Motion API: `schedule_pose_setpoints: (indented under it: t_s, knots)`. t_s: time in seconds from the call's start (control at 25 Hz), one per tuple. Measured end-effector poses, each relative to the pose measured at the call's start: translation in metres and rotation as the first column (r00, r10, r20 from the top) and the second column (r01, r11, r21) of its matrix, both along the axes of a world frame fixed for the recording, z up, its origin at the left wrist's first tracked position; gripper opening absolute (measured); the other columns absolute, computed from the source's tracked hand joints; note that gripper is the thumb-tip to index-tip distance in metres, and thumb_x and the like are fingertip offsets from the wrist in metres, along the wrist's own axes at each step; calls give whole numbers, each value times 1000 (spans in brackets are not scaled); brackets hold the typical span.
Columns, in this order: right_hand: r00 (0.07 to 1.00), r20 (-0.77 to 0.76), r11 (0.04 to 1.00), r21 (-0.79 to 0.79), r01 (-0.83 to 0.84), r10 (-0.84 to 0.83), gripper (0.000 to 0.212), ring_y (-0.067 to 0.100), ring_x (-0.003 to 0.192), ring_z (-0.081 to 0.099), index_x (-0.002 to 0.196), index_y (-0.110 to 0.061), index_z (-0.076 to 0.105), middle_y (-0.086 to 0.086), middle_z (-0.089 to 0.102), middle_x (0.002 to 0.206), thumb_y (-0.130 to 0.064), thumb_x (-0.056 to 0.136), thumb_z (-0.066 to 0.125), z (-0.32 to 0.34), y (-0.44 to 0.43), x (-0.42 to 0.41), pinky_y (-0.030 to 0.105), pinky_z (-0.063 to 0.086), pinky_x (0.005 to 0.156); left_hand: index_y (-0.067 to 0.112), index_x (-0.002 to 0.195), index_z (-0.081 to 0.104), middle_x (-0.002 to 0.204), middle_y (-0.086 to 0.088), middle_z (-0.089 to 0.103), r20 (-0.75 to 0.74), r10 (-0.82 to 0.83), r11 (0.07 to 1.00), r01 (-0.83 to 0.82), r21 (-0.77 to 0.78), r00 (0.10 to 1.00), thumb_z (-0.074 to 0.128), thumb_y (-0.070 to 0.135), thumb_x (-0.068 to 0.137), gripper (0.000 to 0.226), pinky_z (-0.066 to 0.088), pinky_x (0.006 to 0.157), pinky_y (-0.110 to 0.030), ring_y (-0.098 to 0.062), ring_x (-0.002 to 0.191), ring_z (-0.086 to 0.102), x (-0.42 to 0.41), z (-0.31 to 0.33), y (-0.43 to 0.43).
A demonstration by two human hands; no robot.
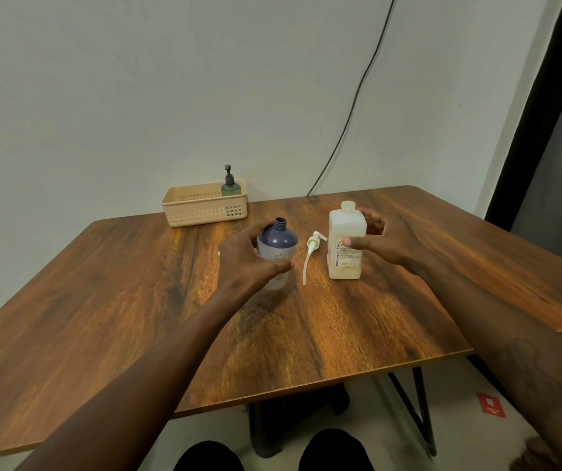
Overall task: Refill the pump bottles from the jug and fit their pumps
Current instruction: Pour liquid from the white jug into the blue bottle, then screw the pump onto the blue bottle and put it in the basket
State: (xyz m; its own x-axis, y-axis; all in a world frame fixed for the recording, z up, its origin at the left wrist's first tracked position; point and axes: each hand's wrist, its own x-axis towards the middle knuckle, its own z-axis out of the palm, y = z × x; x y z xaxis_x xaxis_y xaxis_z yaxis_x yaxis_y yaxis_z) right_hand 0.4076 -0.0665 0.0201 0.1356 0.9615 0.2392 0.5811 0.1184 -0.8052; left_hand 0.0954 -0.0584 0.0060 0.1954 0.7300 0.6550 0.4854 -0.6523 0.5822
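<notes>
A purple-topped bottle (pixel 278 244) with an open neck stands upright on the wooden table (pixel 137 300). My left hand (pixel 245 260) wraps around its left side and front, gripping it. A white pump (pixel 312 251) with its long tube lies flat on the table between the bottle and the jug. The whitish square jug (pixel 344 246) with a blue-lettered label stands upright, cap on. My right hand (pixel 381 241) holds the jug from its right side, thumb across the label. A green pump bottle (pixel 230 185) with its pump fitted stands in the basket.
A beige perforated basket (pixel 205 207) sits at the table's back edge by the wall. A black cable (pixel 351 110) hangs down the wall behind the table. My knees and the table's black legs show below the front edge.
</notes>
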Motion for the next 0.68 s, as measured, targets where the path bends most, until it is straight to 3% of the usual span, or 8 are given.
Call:
schedule_pose_setpoints:
  t_s: [0.12, 0.2, 0.32, 0.4, 0.56, 0.68]
  knots:
    - [998, 53, 999, 6, 34, -34, 101, 29, 139, 51, 159, -23, 32, 7, 47, 157, -40, 77, 88, 3, -5, -4, 44, 48, 106, 27, 137, 62, 119, 18, 64, 16, -10, 1000, 10, 1, 1000, 96, 37, 61, 85, 47, 82, -6, 11, 99, 59, -4, 0, -2]
    - [980, 174, 990, 118, 76, -96, 103, 32, 142, 46, 159, -24, 29, 7, 39, 162, -48, 77, 86, 11, -9, -16, 48, 44, 109, 26, 137, 62, 123, 15, 66, 29, -3, 1000, 3, 2, 1000, 96, 38, 62, 83, 49, 85, -8, 4, 104, 62, -12, 2, -2]
    - [928, 332, 932, 360, 40, -168, 94, 29, 139, 49, 156, -25, 36, 4, 44, 159, -50, 79, 84, 30, -12, -44, 36, 39, 107, 25, 138, 64, 127, 11, 69, 43, 20, 1000, -20, 11, 999, 96, 44, 61, 85, 56, 89, -21, -4, 108, 65, -29, 5, -3]
    - [910, 397, 895, 440, -70, -123, 88, 26, 142, 47, 154, -21, 41, 4, 46, 158, -43, 81, 84, 39, -12, -69, 34, 37, 110, 26, 137, 63, 125, 16, 66, 60, 49, 999, -49, 5, 997, 96, 42, 62, 84, 54, 88, -17, -1, 106, 64, -40, 8, -5]
    - [888, 459, 894, 398, -203, -3, 81, 25, 147, 42, 153, -22, 42, 3, 45, 158, -41, 83, 80, 36, 4, -118, 47, 39, 117, 30, 136, 64, 122, 18, 67, 88, 90, 995, -92, 23, 992, 96, 43, 62, 82, 56, 88, -19, -1, 106, 65, -65, 9, -3]
    - [890, 455, 904, 373, -211, 20, 70, 24, 138, 52, 148, -22, 51, 3, 54, 151, -39, 86, 78, 27, 21, -145, 42, 41, 114, 26, 136, 65, 123, 13, 70, 122, 116, 993, -119, 10, 986, 96, 39, 61, 82, 58, 89, -20, -1, 107, 67, -84, 7, 5]
